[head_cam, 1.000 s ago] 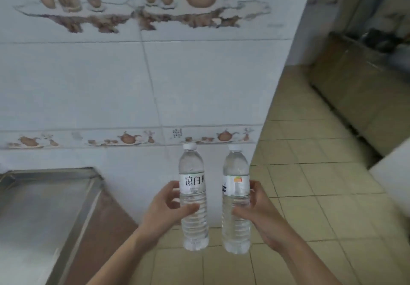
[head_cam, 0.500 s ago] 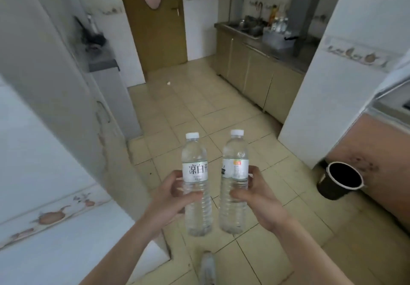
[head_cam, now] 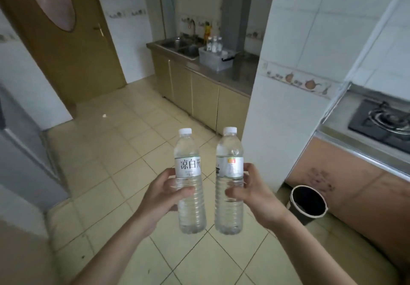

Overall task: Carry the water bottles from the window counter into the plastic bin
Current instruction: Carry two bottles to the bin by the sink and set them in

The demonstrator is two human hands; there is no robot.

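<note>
Two clear plastic water bottles with white caps stand upright, side by side above the tiled floor (head_cam: pixel 115 151): left hand (head_cam: pixel 162 198) grips one (head_cam: pixel 189 187), right hand (head_cam: pixel 255 198) grips the other (head_cam: pixel 229 182). Translucent plastic bin (head_cam: pixel 214 59) sits on the far bench (head_cam: pixel 239 75).

Each hand holds a clear water bottle upright over the tiled floor (head_cam: pixel 124 151): the left hand (head_cam: pixel 160 198) wraps the left bottle (head_cam: pixel 189 180), the right hand (head_cam: pixel 255 198) the right bottle (head_cam: pixel 229 173), the two just apart. Far ahead, a translucent plastic bin (head_cam: pixel 214 59) with bottles inside sits on the steel counter (head_cam: pixel 239 73) beside the sink (head_cam: pixel 177 45). A black bucket (head_cam: pixel 308 200) stands by the stove counter.
</note>
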